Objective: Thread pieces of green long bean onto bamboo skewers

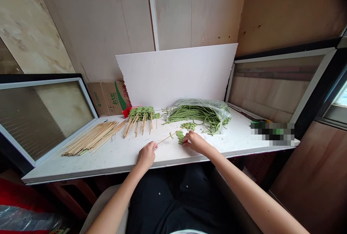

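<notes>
My left hand [147,155] is closed around the near end of a thin wooden skewer [164,140]. A single piece of green bean [171,135] sits near the skewer's far tip. My right hand [193,142] rests at the right side of a short row of cut green bean pieces [179,136]. Its fingers are bent together at the row's edge, and whether a piece is between them is hidden. Just behind lies a small pile of bean trimmings [189,126].
Loose bare skewers [93,138] lie at the left of the white table [116,158]. Finished bean skewers [142,113] are stacked at the back. Long beans fill a clear plastic bag [200,113]. A cardboard box [108,97] and a white board [176,76] stand behind.
</notes>
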Demonstrator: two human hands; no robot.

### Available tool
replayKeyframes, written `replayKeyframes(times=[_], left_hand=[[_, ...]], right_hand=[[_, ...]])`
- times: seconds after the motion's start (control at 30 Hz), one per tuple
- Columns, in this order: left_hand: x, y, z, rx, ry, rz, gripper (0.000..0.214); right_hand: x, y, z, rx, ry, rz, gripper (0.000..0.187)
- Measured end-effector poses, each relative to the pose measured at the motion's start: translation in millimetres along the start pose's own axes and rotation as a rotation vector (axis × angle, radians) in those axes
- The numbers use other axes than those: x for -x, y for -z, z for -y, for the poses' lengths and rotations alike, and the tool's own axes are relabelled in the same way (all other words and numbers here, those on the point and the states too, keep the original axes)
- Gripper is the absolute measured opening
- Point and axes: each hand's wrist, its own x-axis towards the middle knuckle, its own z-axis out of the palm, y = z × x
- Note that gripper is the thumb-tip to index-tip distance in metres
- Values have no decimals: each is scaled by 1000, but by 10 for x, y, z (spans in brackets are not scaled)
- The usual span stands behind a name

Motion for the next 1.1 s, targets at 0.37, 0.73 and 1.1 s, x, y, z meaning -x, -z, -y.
replayKeyframes(times=[0.37,0.73,1.1], left_hand=[[-28,-10,122,6,35,-40,31],[-8,-55,108,126,9,-26,26],[-9,-147,159,195,-56,-174,24]], right_hand=[[-27,51,-337,-276,-120,-328,34],[-1,-159,-436,-924,-362,-512,57],[-18,-184,-519,-918,-381,-553,57]])
